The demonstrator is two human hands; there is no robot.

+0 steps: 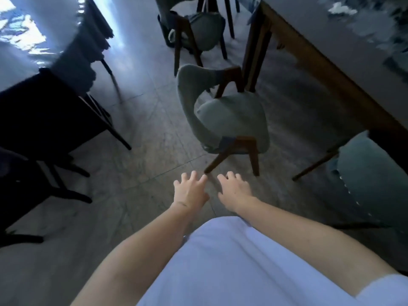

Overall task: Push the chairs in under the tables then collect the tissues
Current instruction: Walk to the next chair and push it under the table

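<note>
Both arms are out front over the pale shirt, left hand [190,191] and right hand [235,192] side by side with fingers spread, each grip wide open and holding nothing, reaching toward the grey chair [223,120] just ahead of the fingertips. That chair stands clear of the tabletop [344,38] up to the right, turned askew, so the pushing-in looks barely begun, and a crumpled tissue [341,8] lies uncollected far beyond the right hand. Another chair [373,180] sits close on the right, dark chairs [44,133] crowd the left, leaving a narrow aisle.
</note>
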